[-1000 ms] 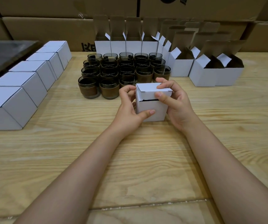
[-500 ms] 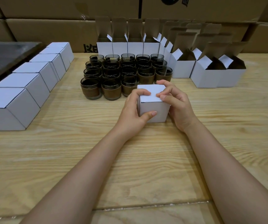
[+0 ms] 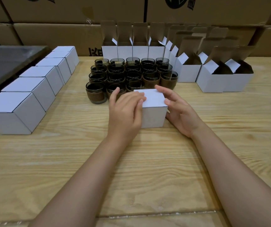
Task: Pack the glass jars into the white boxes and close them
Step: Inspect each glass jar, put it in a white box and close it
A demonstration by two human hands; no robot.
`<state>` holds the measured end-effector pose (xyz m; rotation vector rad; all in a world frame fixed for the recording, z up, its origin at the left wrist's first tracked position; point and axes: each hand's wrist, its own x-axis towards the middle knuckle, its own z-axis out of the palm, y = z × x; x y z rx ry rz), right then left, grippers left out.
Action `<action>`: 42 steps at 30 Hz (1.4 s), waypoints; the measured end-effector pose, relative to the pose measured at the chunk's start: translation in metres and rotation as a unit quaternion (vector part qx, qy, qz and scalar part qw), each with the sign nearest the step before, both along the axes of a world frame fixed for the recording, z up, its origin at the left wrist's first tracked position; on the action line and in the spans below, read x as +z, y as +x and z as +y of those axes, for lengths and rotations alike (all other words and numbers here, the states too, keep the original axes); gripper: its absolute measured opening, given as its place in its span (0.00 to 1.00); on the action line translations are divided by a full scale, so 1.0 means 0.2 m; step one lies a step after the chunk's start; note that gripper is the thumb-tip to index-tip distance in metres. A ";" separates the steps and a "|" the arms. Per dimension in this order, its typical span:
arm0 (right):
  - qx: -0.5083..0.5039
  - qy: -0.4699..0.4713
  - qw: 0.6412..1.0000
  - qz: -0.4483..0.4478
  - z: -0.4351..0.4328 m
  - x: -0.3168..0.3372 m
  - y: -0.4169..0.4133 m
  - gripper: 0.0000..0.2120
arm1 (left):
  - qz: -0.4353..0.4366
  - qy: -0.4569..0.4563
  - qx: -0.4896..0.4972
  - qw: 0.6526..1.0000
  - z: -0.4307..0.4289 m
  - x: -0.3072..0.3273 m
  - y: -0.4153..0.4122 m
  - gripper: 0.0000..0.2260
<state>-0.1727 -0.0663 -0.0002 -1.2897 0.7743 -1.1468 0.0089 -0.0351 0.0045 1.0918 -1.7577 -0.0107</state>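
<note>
On your far left, the row of closed boxes (image 3: 21,108) runs back along the table (image 3: 131,169). Your left hand (image 3: 125,110) lies loose against the shut box (image 3: 154,112), its fingers resting flat on the lid and gripping nothing. That box stands on the table between your hands, just in front of the jars (image 3: 131,72). Your right hand (image 3: 180,115) is spread wide beside the box's right wall. The row lies to the left, so your left hand is probably nearer for setting the box there. The open boxes (image 3: 213,79) wait at the back right.
</note>
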 end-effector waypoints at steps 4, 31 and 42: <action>0.027 0.004 1.000 0.009 0.00 -0.01 0.01 0.19 | -0.146 -0.018 0.090 0.985 0.04 0.05 0.03 0.18; -0.017 0.043 0.999 -0.023 -0.05 -0.05 -0.02 0.23 | -0.343 0.088 0.271 0.895 -0.09 0.23 0.72 0.12; -0.026 0.044 0.998 -0.026 -0.05 -0.04 -0.01 0.23 | -0.337 0.166 0.340 0.862 -0.28 0.17 0.71 0.10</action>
